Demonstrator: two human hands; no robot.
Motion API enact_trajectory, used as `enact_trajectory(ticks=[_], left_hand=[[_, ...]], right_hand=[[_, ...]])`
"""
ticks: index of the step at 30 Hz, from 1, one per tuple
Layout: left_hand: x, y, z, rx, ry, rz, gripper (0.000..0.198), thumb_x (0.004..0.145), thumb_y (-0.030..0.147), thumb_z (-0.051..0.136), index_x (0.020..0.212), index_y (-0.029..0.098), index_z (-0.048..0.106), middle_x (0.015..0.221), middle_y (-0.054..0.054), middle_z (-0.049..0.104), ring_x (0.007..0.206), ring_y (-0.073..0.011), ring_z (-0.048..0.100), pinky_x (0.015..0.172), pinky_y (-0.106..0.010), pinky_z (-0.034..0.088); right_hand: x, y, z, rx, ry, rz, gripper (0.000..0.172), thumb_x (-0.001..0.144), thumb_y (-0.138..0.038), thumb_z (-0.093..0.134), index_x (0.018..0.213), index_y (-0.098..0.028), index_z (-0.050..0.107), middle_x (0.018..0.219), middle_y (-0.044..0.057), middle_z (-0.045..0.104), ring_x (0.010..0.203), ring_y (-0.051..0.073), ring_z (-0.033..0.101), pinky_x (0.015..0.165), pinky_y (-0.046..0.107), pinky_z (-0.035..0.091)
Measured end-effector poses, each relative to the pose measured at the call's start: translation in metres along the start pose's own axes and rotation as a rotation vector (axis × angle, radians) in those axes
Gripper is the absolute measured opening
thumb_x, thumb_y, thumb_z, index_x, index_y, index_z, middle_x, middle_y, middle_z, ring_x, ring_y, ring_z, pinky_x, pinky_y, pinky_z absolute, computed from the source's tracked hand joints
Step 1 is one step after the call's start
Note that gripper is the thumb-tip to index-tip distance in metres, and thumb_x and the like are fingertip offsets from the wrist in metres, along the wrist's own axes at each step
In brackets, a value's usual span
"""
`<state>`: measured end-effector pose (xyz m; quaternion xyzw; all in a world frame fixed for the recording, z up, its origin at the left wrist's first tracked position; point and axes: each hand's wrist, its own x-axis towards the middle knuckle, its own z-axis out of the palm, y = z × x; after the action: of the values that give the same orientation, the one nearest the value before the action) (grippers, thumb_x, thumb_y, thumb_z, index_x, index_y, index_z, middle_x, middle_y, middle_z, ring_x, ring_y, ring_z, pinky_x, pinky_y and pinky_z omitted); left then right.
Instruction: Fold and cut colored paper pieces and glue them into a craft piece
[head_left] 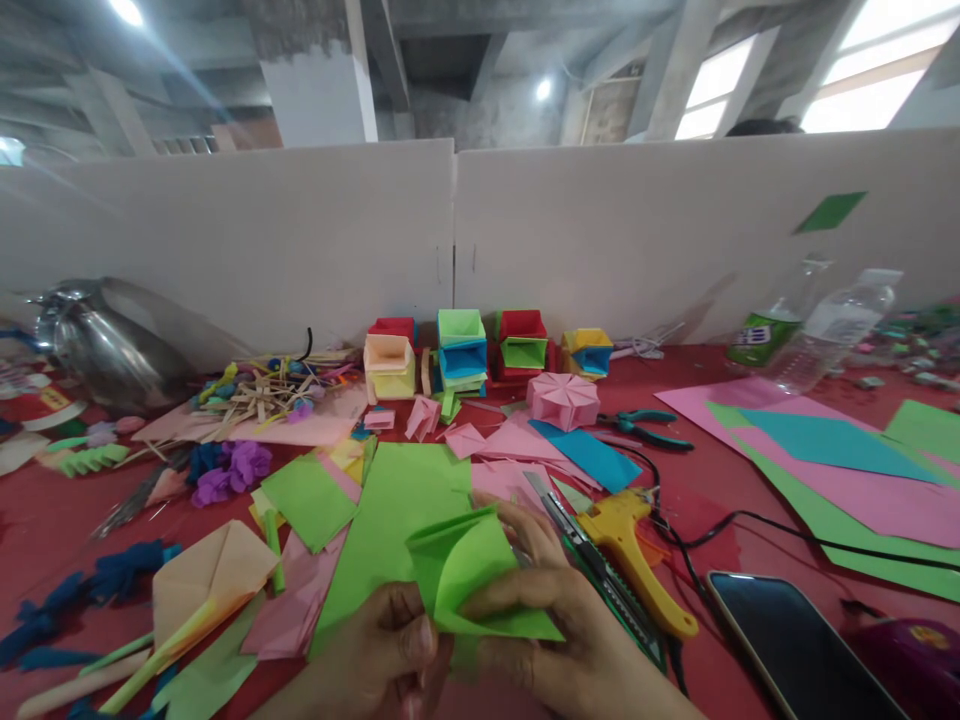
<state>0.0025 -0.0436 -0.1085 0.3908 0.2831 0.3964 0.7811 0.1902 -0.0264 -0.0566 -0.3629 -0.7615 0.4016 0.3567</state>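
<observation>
A piece of bright green paper [480, 570], partly folded with its flaps standing up and open at the top, is between my hands near the front of the table. My right hand [559, 610] wraps round its right side, the thumb below and the fingers bent over the flaps. At the lower left edge of the paper my left hand [397, 640] is closed in a pinch. Behind the folded piece lies a flat green sheet [405, 490]. To the right of my right hand are a box cutter [600, 570] and a yellow glue gun [637, 560].
Stacked folded-paper boxes [461, 355] and a pink octagonal box [564, 402] stand at the back. Pliers [649, 428], a phone [795, 640] and plastic bottles [840, 320] are on the right. A metal jug [112, 345] and paper flowers [236, 470] are on the left.
</observation>
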Motion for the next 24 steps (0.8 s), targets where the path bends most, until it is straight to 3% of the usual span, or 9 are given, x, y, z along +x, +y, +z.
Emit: enact_trajectory(ticks=[8, 13, 16, 21, 24], left_hand=[[0.001, 0.000, 0.003, 0.035, 0.004, -0.071, 0.054, 0.054, 0.060, 0.072, 0.039, 0.015, 0.047, 0.031, 0.005, 0.038, 0.028, -0.0025, 0.031, 0.035, -0.020, 0.015], [-0.001, 0.001, 0.007, -0.003, 0.052, -0.086, 0.052, 0.050, 0.061, 0.074, 0.044, 0.014, 0.052, 0.034, 0.007, 0.037, 0.030, -0.0024, 0.031, 0.034, -0.019, 0.016], [-0.001, 0.002, 0.009, -0.041, 0.084, -0.085, 0.053, 0.057, 0.063, 0.069, 0.042, 0.015, 0.049, 0.031, 0.007, 0.034, 0.027, -0.0027, 0.028, 0.033, -0.020, 0.017], [0.004, 0.006, 0.013, -0.010, 0.249, -0.057, 0.048, 0.064, 0.051, 0.068, 0.040, 0.016, 0.047, 0.031, 0.007, 0.033, 0.028, -0.0029, 0.026, 0.035, -0.020, 0.016], [0.007, 0.006, 0.012, 0.082, 0.382, -0.060, 0.048, 0.061, 0.056, 0.067, 0.042, 0.017, 0.047, 0.032, 0.007, 0.036, 0.030, -0.0041, 0.028, 0.037, -0.020, 0.016]], right_hand=[[0.000, 0.000, 0.002, -0.095, -0.077, -0.040, 0.022, 0.067, -0.028, 0.074, 0.088, -0.026, 0.072, 0.145, 0.004, 0.030, 0.135, 0.030, 0.017, 0.107, 0.054, 0.013], [0.002, 0.000, -0.001, -0.124, -0.105, -0.054, 0.009, 0.070, -0.029, 0.072, 0.078, -0.026, 0.075, 0.145, 0.001, 0.031, 0.135, 0.028, 0.017, 0.108, 0.048, 0.018], [0.001, 0.001, -0.001, -0.135, -0.106, -0.087, 0.012, 0.073, -0.029, 0.071, 0.084, -0.030, 0.074, 0.144, -0.001, 0.032, 0.135, 0.027, 0.017, 0.109, 0.049, 0.014], [-0.001, 0.003, -0.002, -0.246, 0.110, -0.111, 0.025, 0.071, -0.024, 0.070, 0.096, -0.027, 0.069, 0.143, 0.006, 0.029, 0.130, 0.031, 0.024, 0.102, 0.051, 0.026], [0.001, 0.003, -0.007, -0.376, 0.149, -0.208, 0.023, 0.072, -0.021, 0.068, 0.095, -0.024, 0.066, 0.121, 0.009, 0.050, 0.115, 0.028, 0.040, 0.093, 0.044, 0.035]])
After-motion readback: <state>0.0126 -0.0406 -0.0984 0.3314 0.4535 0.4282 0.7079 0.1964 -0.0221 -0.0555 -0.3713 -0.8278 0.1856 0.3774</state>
